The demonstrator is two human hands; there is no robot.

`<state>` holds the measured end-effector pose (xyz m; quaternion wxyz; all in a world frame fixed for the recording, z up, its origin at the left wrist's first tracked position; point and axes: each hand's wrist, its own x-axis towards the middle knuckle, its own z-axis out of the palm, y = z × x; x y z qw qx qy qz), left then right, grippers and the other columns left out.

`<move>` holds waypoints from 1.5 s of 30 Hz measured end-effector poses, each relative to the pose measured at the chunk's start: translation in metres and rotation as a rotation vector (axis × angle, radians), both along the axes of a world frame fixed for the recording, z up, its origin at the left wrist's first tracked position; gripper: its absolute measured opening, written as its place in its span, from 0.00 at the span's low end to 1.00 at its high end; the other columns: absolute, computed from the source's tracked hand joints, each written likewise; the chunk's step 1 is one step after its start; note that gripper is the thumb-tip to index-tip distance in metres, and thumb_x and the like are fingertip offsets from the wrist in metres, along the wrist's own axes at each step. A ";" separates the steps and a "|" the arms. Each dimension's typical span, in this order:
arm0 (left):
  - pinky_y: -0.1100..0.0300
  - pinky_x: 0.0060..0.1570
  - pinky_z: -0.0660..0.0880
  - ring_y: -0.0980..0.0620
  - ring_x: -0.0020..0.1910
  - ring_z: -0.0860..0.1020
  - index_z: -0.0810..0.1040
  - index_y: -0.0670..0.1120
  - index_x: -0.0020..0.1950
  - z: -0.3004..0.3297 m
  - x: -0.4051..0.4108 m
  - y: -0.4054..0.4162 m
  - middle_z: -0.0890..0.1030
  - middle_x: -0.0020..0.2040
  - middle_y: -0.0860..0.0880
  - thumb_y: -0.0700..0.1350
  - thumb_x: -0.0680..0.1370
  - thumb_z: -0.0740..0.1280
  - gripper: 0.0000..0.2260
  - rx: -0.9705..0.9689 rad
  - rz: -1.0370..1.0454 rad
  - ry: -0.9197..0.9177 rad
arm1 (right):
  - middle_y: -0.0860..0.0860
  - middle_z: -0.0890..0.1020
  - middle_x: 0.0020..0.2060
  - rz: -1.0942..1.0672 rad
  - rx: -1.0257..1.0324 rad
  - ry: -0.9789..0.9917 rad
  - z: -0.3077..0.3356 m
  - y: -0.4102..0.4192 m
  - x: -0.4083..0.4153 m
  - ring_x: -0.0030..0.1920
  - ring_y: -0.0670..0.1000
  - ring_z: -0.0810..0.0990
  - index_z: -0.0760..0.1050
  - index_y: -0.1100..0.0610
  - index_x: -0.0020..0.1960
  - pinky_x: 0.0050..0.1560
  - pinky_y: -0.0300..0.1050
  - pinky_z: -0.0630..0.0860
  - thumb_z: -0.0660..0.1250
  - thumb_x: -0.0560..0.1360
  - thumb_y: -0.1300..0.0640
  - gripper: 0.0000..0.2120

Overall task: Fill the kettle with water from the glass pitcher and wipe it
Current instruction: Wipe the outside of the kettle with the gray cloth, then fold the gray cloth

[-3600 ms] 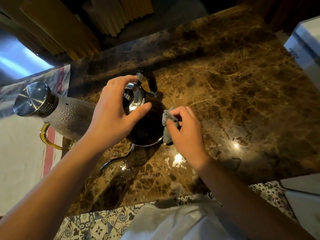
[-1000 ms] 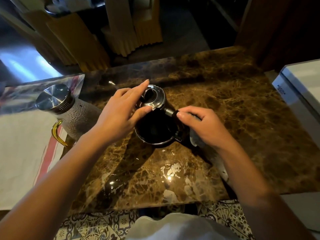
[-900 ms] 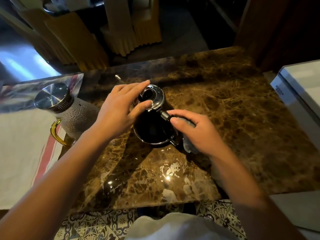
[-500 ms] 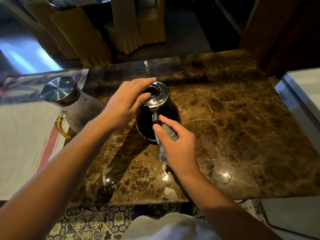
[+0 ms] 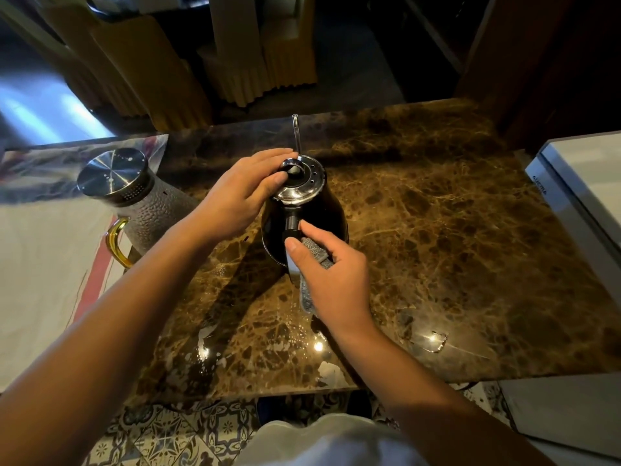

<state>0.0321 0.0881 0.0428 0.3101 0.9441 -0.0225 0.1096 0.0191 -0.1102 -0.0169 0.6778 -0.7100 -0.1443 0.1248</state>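
Head view shows your left hand (image 5: 240,196) pressing flat on the lid (image 5: 302,181) so the kettle (image 5: 331,213) stays put on the tabletop (image 5: 453,247). Your right hand (image 5: 336,280) pinches the cloth (image 5: 314,252) against the handle (image 5: 291,227) to wipe it dry.

- one kettle (image 5: 304,210)
- one pitcher (image 5: 141,200)
- one cloth (image 5: 312,264)
- two hands: left (image 5: 235,196), right (image 5: 332,280)
- one counter (image 5: 453,264)
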 end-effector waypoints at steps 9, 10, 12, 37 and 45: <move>0.59 0.57 0.75 0.52 0.57 0.77 0.79 0.44 0.63 0.003 -0.024 -0.032 0.78 0.57 0.49 0.46 0.83 0.67 0.11 0.030 0.325 -0.393 | 0.43 0.86 0.48 -0.133 0.082 -0.163 0.036 -0.024 0.047 0.52 0.43 0.85 0.83 0.52 0.54 0.56 0.50 0.83 0.75 0.77 0.53 0.07; 0.61 0.52 0.74 0.53 0.52 0.77 0.80 0.45 0.59 0.008 -0.030 -0.040 0.79 0.53 0.50 0.48 0.82 0.67 0.10 0.014 0.298 -0.399 | 0.44 0.86 0.48 -0.145 0.090 -0.178 0.043 -0.024 0.052 0.51 0.45 0.85 0.83 0.52 0.53 0.56 0.52 0.83 0.76 0.77 0.52 0.07; 0.61 0.47 0.72 0.54 0.48 0.75 0.81 0.48 0.55 0.016 -0.040 -0.061 0.79 0.50 0.52 0.57 0.81 0.66 0.13 0.025 0.221 -0.302 | 0.44 0.84 0.45 -0.171 0.121 -0.185 0.054 -0.023 0.059 0.47 0.47 0.84 0.81 0.54 0.50 0.52 0.55 0.83 0.77 0.76 0.51 0.09; 0.49 0.58 0.79 0.54 0.55 0.81 0.78 0.54 0.56 0.027 -0.028 -0.113 0.83 0.55 0.54 0.42 0.81 0.67 0.07 -0.427 0.166 0.060 | 0.51 0.86 0.46 0.138 0.102 -0.259 0.094 -0.104 0.098 0.48 0.47 0.84 0.79 0.52 0.44 0.50 0.43 0.81 0.68 0.76 0.63 0.07; 0.69 0.56 0.77 0.63 0.56 0.81 0.79 0.52 0.64 0.044 -0.002 -0.117 0.84 0.55 0.57 0.46 0.80 0.71 0.12 -0.412 -0.072 0.080 | 0.46 0.85 0.46 0.071 -0.027 -0.454 0.111 -0.098 0.087 0.47 0.43 0.84 0.82 0.56 0.53 0.47 0.37 0.79 0.70 0.80 0.63 0.05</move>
